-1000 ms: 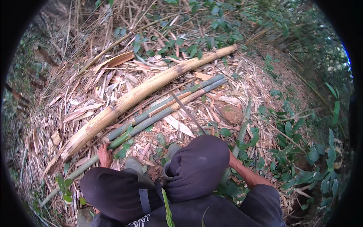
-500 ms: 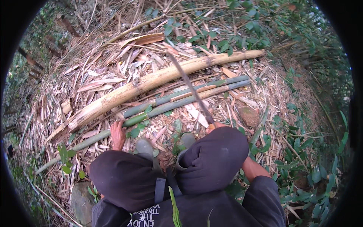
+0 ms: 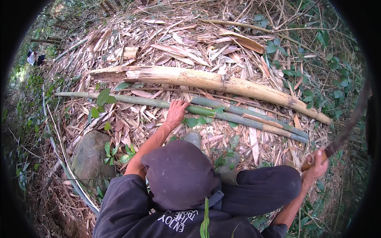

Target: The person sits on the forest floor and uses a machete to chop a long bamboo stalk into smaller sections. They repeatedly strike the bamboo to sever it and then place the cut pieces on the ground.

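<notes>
Left hand (image 3: 176, 113) spread flat, pressing green bamboo pole (image 3: 158, 103) on dry leaves. Right hand (image 3: 316, 166) fisted around long knife (image 3: 345, 133), raised at side. Pole uncut here — chopping not yet done.

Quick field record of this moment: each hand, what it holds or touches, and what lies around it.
left hand: pressed down on the thin green bamboo stem
right hand: raised at the right, closed around the handle of a long blade
thick dry bamboo pole: lies just beyond the green stems
ground: dry bamboo husks, a rock at lower left
</notes>
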The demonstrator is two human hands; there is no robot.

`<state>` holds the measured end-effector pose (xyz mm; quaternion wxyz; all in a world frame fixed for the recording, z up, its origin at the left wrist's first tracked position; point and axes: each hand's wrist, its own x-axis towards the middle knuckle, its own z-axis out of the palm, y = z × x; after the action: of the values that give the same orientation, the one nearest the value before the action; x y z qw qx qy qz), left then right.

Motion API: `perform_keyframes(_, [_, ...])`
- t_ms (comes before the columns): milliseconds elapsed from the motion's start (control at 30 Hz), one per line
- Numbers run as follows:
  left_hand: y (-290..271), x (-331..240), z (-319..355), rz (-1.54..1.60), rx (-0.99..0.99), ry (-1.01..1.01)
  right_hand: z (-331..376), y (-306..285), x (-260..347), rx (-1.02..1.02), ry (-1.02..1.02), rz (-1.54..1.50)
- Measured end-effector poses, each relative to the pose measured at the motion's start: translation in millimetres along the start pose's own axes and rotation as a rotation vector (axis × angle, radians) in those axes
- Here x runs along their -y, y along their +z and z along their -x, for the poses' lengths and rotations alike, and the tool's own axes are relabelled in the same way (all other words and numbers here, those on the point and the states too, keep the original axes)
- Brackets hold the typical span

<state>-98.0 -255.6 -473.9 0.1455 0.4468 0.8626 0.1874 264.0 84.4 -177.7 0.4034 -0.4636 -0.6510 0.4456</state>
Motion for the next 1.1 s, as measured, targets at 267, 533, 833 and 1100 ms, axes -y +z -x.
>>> perform_keyframes(267, [-3, -5, -3, 0.002, 0.023, -0.009, 11, 32, 103, 0.088, -0.23, -0.315])
perform_keyframes(533, [-6, -3, -5, 0.036, 0.063, -0.037, 50, 55, 98, 0.277, 0.097, -0.402])
perform_keyframes(833, [-11, 9, -6, 0.2, 0.022, -0.122, 54, 60, 93, 0.24, -0.076, -0.386])
perform_keyframes(1100, [-9, 11, -3, 0.183, -0.019, -0.11, 95, 86, 97, 0.419, 0.175, -0.293])
